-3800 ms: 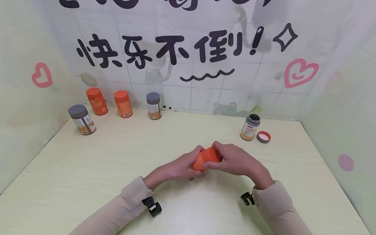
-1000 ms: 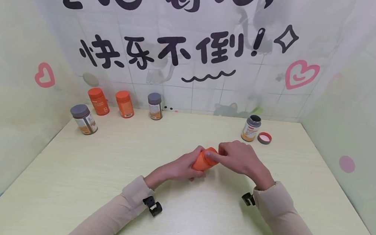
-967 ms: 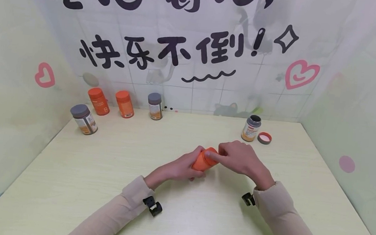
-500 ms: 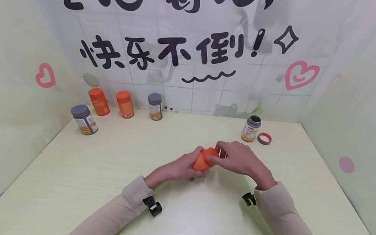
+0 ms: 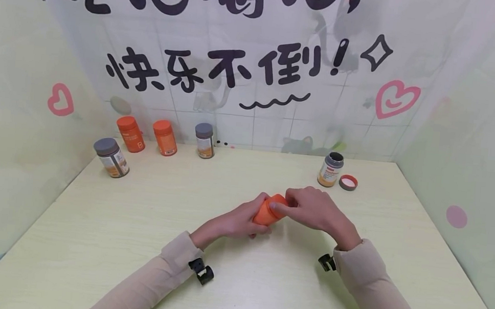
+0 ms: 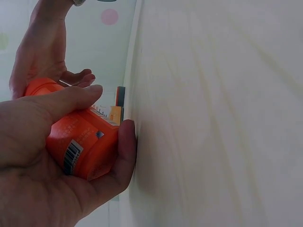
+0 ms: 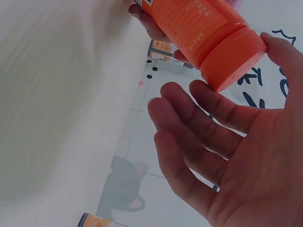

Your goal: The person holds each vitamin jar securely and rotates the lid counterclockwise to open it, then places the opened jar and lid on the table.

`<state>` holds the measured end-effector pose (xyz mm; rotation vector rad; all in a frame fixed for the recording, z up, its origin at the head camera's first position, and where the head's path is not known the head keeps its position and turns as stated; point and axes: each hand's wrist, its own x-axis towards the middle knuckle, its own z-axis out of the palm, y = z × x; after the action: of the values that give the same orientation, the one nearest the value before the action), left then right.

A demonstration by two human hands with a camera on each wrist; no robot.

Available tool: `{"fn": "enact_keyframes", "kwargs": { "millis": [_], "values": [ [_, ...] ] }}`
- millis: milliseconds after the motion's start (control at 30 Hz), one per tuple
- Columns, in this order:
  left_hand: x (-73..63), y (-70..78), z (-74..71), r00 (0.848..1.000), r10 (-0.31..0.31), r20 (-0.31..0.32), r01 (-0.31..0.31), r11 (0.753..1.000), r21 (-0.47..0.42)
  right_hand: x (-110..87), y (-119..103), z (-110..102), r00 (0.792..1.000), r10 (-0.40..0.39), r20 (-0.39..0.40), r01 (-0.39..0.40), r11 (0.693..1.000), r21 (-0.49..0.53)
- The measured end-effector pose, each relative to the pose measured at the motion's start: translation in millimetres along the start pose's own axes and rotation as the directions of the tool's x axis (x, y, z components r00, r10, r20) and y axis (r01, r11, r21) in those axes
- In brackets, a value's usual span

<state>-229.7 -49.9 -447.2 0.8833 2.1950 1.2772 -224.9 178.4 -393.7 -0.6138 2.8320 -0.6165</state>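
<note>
Orange bottle (image 5: 265,215): above table (image 5: 133,242), well inside its far edge | left hand (image 5: 242,219): fingers curled round body (image 6: 87,135) | right hand (image 5: 318,209): thumb and forefinger pinch cap (image 7: 234,59) | handling: probably light, stiff, rather smooth; hold firmly at body and cap

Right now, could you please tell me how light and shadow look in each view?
Head: bright overall, pale glare on the table near bottom centre, a soft shadow beside the right sleeve; left wrist: dimmer, the left hand shaded; right wrist: also dim, the right hand shaded, the orange bottle vivid.
</note>
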Motion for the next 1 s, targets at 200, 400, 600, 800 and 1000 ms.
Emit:
{"fn": "enact_keyframes", "kwargs": {
  "millis": [200,400,600,800,1000],
  "values": [
    [-0.7,0.7,-0.3,1.000,0.001,-0.007,-0.001,1.000,-0.002,-1.2,0.1,-0.9,1.000,-0.015,0.002,0.015,1.000,-0.005],
    [-0.5,1.1,-0.4,1.000,-0.007,-0.007,0.007,1.000,-0.004,-1.4,1.4,-1.3,1.000,-0.004,-0.026,0.004,1.000,-0.014],
    [0.5,1.4,-0.2,1.000,-0.002,-0.003,0.002,1.000,0.001,-0.4,1.8,-0.7,1.000,-0.020,-0.009,0.020,1.000,-0.004],
    [0.3,1.6,-0.4,1.000,-0.003,-0.002,0.003,1.000,0.002,-1.4,1.9,-1.3,1.000,-0.012,-0.001,0.011,1.000,-0.003],
    [0.2,1.9,-0.6,1.000,0.002,0.001,-0.002,1.000,0.012,0.4,1.4,-0.6,1.000,-0.001,0.011,0.001,1.000,0.002]
  ]
}}
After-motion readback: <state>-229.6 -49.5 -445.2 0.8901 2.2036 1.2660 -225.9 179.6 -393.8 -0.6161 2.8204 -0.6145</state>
